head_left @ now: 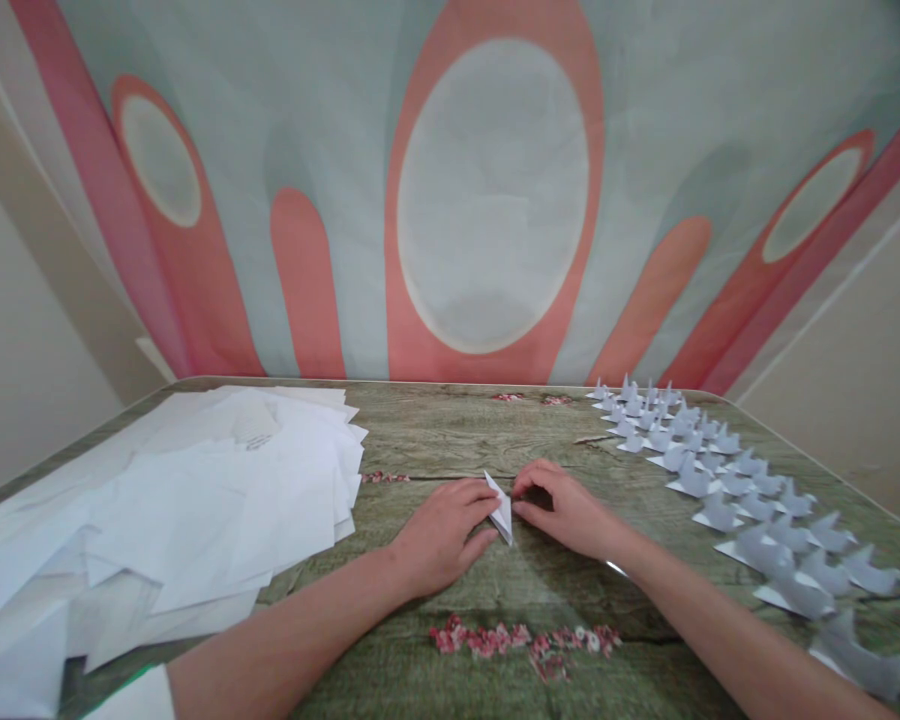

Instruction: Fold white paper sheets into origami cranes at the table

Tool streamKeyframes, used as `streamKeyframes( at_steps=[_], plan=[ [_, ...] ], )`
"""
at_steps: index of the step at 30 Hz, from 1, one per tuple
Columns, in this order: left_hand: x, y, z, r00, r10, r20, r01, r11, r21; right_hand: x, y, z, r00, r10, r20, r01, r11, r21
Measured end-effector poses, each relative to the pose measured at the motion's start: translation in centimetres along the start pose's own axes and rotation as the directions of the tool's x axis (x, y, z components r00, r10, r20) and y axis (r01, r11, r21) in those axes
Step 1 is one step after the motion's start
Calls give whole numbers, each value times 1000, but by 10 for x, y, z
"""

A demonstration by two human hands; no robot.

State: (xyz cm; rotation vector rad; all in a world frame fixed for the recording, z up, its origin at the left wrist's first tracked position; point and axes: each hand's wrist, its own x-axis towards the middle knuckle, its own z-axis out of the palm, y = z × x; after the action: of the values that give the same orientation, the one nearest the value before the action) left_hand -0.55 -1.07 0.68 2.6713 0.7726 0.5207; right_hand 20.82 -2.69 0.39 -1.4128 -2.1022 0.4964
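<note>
A small white piece of folded paper, narrow and pointed at both ends, is at the middle of the table between my hands. My left hand holds it from the left, fingertips on its upper part and the thumb lower down. From the right, my right hand has its thumb and curled index finger pinched together at the paper's right edge. The exact contact of the right fingertips is hard to see. A thin bright strip shows by my right wrist; I cannot make out what it is.
Loose white paper sheets lie in a spread heap on the left. Several folded paper birds stand in slanting rows along the right side. The wood-patterned tabletop has printed pink flowers and meets a patterned backdrop behind.
</note>
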Motion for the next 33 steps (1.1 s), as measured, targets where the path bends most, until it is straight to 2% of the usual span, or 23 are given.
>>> streamKeyframes(
  at_steps=[9, 18, 33],
  plan=[
    [0, -1, 2, 1000, -3, -12, 2, 1000, -8, -2, -1, 8, 998, 55, -35, -56, 998, -9],
    [0, -1, 1, 1000, -7, -8, 7, 1000, -18, -1, 1, 7, 997, 72, -36, -69, 996, 62],
    [0, -2, 2, 1000, -20, 10, 20, 1000, -17, -2, -1, 10, 995, 87, -46, -85, 995, 56]
  ],
)
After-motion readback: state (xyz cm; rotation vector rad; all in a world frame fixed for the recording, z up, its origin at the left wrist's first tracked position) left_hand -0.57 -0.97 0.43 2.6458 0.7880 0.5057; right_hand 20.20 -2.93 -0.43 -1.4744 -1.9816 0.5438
